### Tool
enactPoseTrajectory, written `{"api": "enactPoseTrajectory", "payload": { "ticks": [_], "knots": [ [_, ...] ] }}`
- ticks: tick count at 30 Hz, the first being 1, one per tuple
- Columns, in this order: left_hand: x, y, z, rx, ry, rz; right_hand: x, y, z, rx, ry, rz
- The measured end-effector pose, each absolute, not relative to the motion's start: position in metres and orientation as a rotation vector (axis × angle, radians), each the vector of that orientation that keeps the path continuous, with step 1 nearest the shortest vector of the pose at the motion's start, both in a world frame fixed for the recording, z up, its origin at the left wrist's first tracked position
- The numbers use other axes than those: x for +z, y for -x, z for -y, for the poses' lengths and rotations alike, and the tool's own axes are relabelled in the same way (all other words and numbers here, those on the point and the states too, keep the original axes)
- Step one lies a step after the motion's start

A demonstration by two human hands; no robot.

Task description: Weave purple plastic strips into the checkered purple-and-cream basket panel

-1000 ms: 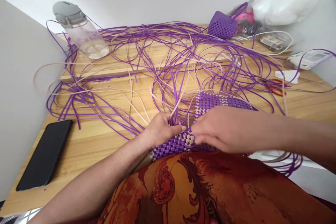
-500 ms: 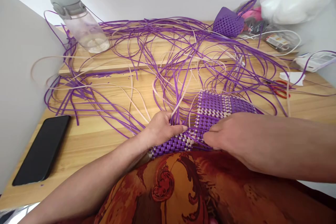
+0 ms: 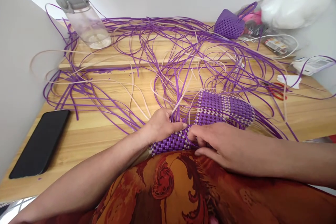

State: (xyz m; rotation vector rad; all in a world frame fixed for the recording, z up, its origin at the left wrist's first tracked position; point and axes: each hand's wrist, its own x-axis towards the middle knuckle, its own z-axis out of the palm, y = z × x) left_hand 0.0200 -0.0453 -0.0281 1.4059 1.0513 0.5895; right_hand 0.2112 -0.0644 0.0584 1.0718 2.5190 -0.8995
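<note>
A purple and cream woven piece [image 3: 211, 106] lies at the table's front edge against my clothing, with long loose strips fanning from it. My left hand [image 3: 164, 126] is closed on its lower left part, thumb laid across the weave and several upright purple strips [image 3: 178, 106] beside the fingers. My right hand [image 3: 220, 141] is at the middle of the weave, fingers bent around a thin purple strip that loops beside the fingertips. Its thumb is lower and apart from the index finger. The fingertips partly hide the weave there.
Tangled strips [image 3: 157, 29] spread over the wooden table [image 3: 110, 126] and its raised back ledge. A water bottle [image 3: 89, 28] and a small purple woven pouch [image 3: 229, 24] stand behind. A black phone [image 3: 39, 143] lies left, red-handled scissors [image 3: 278, 91] right, near plastic bags [image 3: 286, 0].
My right hand has moved left and turned, its fingertips now closer to my left thumb, uncovering more of the weave's right end. My left hand keeps its hold.
</note>
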Motion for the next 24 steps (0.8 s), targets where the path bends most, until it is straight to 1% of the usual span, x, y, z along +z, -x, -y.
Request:
{"api": "enactPoseTrajectory", "payload": {
  "ticks": [7, 10, 13, 15, 16, 18, 19, 21, 23, 24],
  "knots": [
    [-0.031, -0.019, 0.044, 0.58, -1.439, -1.06, 0.048, -0.207, 0.06, -0.622, -1.124, -2.67],
    [-0.031, -0.019, 0.044, 0.582, -1.452, -1.06, 0.043, -0.214, 0.059, -0.322, -1.018, -2.885],
    [-0.031, -0.018, 0.044, 0.585, -1.462, -1.048, 0.04, -0.219, 0.058, 0.07, -0.696, -3.107],
    [-0.031, -0.018, 0.044, 0.578, -1.477, -1.057, 0.039, -0.219, 0.057, 0.256, -0.58, -3.124],
    [-0.031, -0.018, 0.044, 0.573, -1.487, -1.071, 0.039, -0.219, 0.057, 0.301, -0.594, -3.1],
    [-0.032, -0.018, 0.045, 0.568, -1.497, -1.094, 0.041, -0.217, 0.056, 0.265, -0.701, -3.021],
    [-0.032, -0.018, 0.045, 0.57, -1.49, -1.096, 0.043, -0.215, 0.056, 0.173, -0.755, -2.981],
    [-0.031, -0.018, 0.045, 0.58, -1.452, -1.072, 0.047, -0.212, 0.053, -0.155, -0.803, -2.887],
    [-0.03, -0.019, 0.045, 0.581, -1.412, -1.027, 0.05, -0.208, 0.048, -0.546, -0.778, -2.778],
    [-0.03, -0.018, 0.045, 0.577, -1.402, -1.005, 0.052, -0.207, 0.043, -0.69, -0.764, -2.734]
  ]
}}
